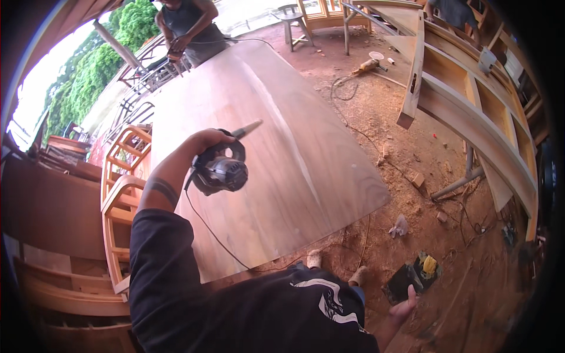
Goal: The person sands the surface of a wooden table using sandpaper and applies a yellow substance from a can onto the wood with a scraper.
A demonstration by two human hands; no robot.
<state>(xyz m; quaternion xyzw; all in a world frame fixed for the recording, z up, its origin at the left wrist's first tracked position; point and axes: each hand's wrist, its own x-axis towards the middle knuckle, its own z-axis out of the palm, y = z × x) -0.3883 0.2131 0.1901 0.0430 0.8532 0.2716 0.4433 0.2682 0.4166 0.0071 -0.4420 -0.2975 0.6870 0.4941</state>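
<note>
My left hand point(213, 139) is closed round the handle of a dark electric blower point(221, 174). Its pale-tipped nozzle points up and to the right, over a large wooden panel point(247, 217) with a whitish streak down it. A black cord runs from the blower across the panel toward its near edge. Down at the lower right, my right hand point(404, 307) grips a dark flat plate point(407, 280), its thumb lying on top. On that plate sits a yellow lump point(430, 265) whose material I cannot make out.
Across the panel stands a person point(197, 26) holding a small tool. Wooden chair frames point(126, 176) line the left. A wooden frame with compartments point(471, 112) stands at right. A corded power tool point(368, 66), wood scraps and sawdust lie on the earthen floor point(376, 117).
</note>
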